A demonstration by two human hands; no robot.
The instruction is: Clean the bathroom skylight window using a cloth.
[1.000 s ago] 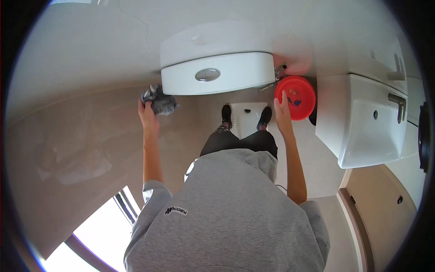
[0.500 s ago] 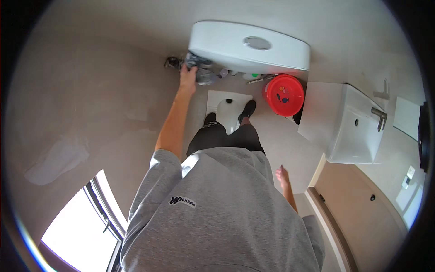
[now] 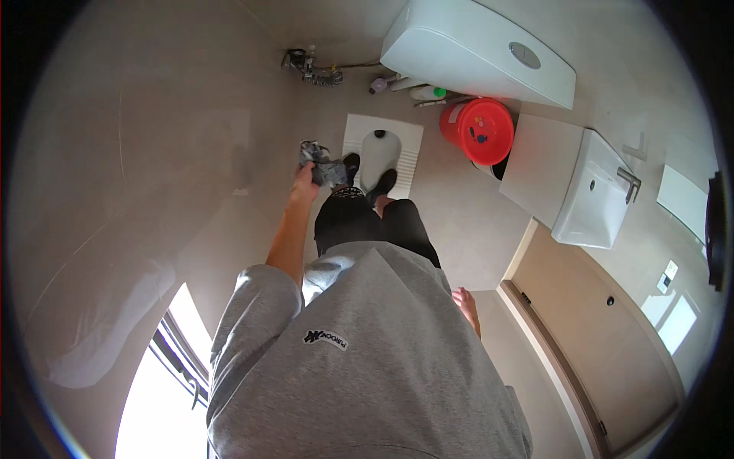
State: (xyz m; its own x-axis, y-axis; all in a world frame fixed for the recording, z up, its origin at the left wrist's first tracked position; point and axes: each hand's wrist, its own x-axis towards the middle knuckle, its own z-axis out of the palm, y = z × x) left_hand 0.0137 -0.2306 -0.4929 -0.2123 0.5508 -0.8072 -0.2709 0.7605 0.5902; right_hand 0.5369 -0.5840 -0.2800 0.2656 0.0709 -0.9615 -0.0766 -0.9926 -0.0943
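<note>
My left hand [image 3: 303,183] is closed on a crumpled dark-and-light grey cloth [image 3: 329,173], held out low beside the left wall. The cloth hangs next to my left shoe, to the left of a white squat toilet [image 3: 407,139]. Down by my right hip is my right hand [image 3: 465,301], partly covered by my grey shirt. Its fingers look loosely spread, and nothing shows in them.
A white cistern [image 3: 459,47] hangs at the far wall, above bottles [image 3: 427,93] and a red bucket [image 3: 487,130]. Tap fittings with a coiled hose [image 3: 327,78] are at the far left. A washbasin [image 3: 585,218] and a brown door [image 3: 589,321] line the right. Lower left is a bright window [image 3: 157,405].
My left hand has drawn the grey cloth back from beside the cistern toward me, uncovering the hose fittings. My view has turned, and my right hand sits closer against the shirt.
</note>
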